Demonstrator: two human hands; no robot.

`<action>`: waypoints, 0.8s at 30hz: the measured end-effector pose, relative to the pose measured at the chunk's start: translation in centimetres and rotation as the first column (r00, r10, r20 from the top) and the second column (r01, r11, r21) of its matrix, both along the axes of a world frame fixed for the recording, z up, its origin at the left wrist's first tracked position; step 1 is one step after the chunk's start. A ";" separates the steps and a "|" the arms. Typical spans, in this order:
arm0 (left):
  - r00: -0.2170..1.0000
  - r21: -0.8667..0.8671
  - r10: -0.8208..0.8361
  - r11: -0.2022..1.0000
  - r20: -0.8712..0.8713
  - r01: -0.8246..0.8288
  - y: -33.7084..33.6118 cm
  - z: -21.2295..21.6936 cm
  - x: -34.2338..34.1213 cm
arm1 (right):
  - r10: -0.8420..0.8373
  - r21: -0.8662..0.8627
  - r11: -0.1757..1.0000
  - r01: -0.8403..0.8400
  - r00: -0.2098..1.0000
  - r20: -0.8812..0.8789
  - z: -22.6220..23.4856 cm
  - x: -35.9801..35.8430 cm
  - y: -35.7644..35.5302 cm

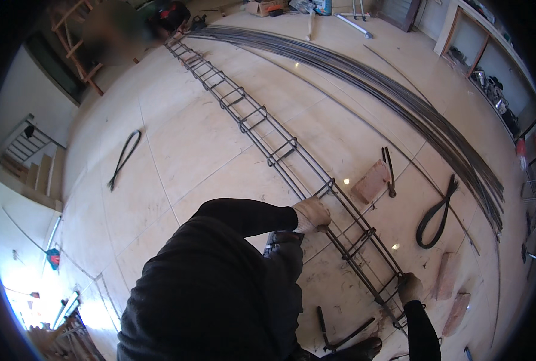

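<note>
A long rebar cage (pixel 286 148) of thin steel bars, held together by square stirrups, runs across the floor from the far left to the near right. My left hand (pixel 312 215) is closed around the cage's bars partway along. At the cage's near end, my right hand (pixel 410 287) curls over a long bar beside a stirrup; its fingertips are partly hidden. Below the cage, next to my shoe, lies a pair of long-handled pincers (pixel 335 344) with the handles spread. A second pair of pincers (pixel 390 172) rests closed against a brick (pixel 370 181).
A bundle of long steel rods (pixel 370 75) curves along the right. Looped tie wire (pixel 437 215) lies right of the cage, another wire loop (pixel 125 160) to its left. Two bricks (pixel 446 275) (pixel 456 314) sit near my right arm. A person (pixel 170 15) crouches at the far end.
</note>
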State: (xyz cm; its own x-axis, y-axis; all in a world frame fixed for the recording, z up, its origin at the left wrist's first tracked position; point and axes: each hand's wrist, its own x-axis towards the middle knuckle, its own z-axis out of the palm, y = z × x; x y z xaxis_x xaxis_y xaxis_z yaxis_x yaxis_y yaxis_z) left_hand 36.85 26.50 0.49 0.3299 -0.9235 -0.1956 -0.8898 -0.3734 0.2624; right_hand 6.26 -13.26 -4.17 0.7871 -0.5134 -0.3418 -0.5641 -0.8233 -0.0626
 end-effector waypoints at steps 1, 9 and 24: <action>1.000 0.005 0.013 1.000 -0.016 -0.013 0.1 0.1 -0.1 | 0.000 -0.008 1.000 0.000 1.000 -0.013 0.4 0.5 0.5; 0.806 -0.256 0.583 0.767 -0.107 -0.589 -0.7 2.7 -3.4 | -0.078 -0.117 0.990 0.076 0.997 -0.020 1.2 1.1 2.3; 0.650 -0.243 0.637 0.766 0.415 -0.595 9.0 -0.4 11.4 | -0.071 -0.036 0.997 0.068 0.993 -0.094 1.4 1.3 1.4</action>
State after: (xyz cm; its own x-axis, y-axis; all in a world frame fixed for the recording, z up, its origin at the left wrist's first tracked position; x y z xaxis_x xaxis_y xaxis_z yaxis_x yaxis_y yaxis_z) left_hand 48.21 35.52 0.11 0.8566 -0.4799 0.1897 -0.4801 -0.8759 -0.0480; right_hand 7.60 -11.87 -2.74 0.7139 -0.5782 -0.3950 -0.6223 -0.7825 0.0206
